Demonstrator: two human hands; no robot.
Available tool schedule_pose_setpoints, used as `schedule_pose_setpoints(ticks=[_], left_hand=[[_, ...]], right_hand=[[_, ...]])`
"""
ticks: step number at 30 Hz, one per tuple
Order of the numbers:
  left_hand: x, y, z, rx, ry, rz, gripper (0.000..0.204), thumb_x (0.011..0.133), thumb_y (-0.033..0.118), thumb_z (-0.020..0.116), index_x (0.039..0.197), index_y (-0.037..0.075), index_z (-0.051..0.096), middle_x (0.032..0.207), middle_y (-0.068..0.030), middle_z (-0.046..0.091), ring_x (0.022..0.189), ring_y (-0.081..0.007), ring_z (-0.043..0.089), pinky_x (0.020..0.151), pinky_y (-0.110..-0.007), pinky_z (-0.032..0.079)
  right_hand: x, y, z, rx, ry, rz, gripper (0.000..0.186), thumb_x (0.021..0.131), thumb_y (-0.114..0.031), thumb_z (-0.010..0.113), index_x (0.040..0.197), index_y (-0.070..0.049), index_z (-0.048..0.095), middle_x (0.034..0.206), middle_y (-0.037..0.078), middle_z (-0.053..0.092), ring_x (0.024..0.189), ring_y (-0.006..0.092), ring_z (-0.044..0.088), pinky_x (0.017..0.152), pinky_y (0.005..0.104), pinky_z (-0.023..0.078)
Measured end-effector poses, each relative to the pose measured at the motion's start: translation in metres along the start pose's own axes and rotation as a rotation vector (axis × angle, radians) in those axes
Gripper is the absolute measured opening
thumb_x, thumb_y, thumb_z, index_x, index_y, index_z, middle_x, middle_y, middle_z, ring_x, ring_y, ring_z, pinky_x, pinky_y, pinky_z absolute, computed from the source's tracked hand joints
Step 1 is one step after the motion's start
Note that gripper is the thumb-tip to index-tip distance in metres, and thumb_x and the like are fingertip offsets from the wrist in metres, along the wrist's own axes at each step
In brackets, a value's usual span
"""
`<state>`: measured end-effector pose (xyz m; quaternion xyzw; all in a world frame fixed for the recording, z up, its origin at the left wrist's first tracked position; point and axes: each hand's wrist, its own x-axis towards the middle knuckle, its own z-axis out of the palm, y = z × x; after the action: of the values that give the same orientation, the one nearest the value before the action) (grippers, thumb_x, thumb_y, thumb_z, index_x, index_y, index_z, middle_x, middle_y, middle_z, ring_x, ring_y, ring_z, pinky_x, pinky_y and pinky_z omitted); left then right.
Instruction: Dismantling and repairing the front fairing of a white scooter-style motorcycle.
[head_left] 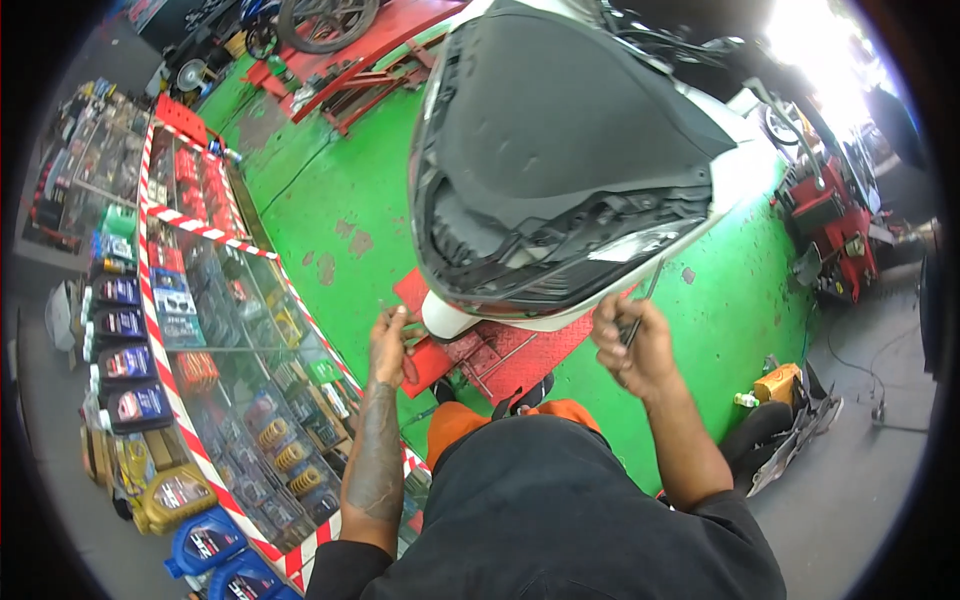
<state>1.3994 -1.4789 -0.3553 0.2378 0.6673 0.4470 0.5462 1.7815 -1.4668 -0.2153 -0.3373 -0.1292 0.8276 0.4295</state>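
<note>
Head view: a motorbike with white bodywork and a broad dark seat-like cover fills the upper middle of the frame, above a red platform on the green floor. Its near end shows a dark recess and, toward the right, a shiny clear lens.

The right hand, right of centre, has its fingers curled around a slim tool with a dark handle; the shaft points up toward the white edge, and whether its tip touches the panel cannot be told. The left hand, left of centre, is beside the white panel end, its fingers bent and close together; whether they pinch something small is unclear. At far left stands a glass counter edged with red-and-white tape.

The main risk, as I judge it, is the tool skidding at an angle and scratching the bodywork or cracking the lens. Prying too hard on one side could snap a hidden clip. A small fastener let go by loose fingers could fall into the recess or drop to the platform, where it would be hard to find.
</note>
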Motion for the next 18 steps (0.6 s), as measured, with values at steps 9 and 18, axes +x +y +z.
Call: schedule_pose_setpoints(ticks=[9, 18], left_hand=[[0.107, -0.029, 0.019, -0.146, -0.186, -0.019, 0.073, 0.097, 0.053, 0.060, 0.150, 0.008, 0.038, 0.136, -0.0090, 0.057, 0.112, -0.0214, 0.058, 0.058, -0.024, 0.042], [0.149, -0.030, 0.002, -0.136, -0.458, -0.145, 0.062, 0.086, 0.039, 0.079, 0.131, 0.004, 0.055, 0.110, -0.0057, 0.067, 0.093, -0.0201, 0.062, 0.063, -0.031, 0.044]], right_hand=[[0.030, 0.117, 0.055, -0.369, 0.083, 0.245, 0.019, 0.092, -0.010, 0.039, 0.092, -0.003, 0.056, 0.072, -0.002, 0.044, 0.052, 0.0049, 0.031, 0.044, 0.0216, 0.024], [0.043, 0.214, 0.105, -0.552, 0.363, 0.163, 0.026, 0.092, -0.020, 0.043, 0.088, 0.001, 0.058, 0.058, -0.007, 0.031, 0.047, 0.0062, 0.025, 0.045, 0.0256, 0.020]])
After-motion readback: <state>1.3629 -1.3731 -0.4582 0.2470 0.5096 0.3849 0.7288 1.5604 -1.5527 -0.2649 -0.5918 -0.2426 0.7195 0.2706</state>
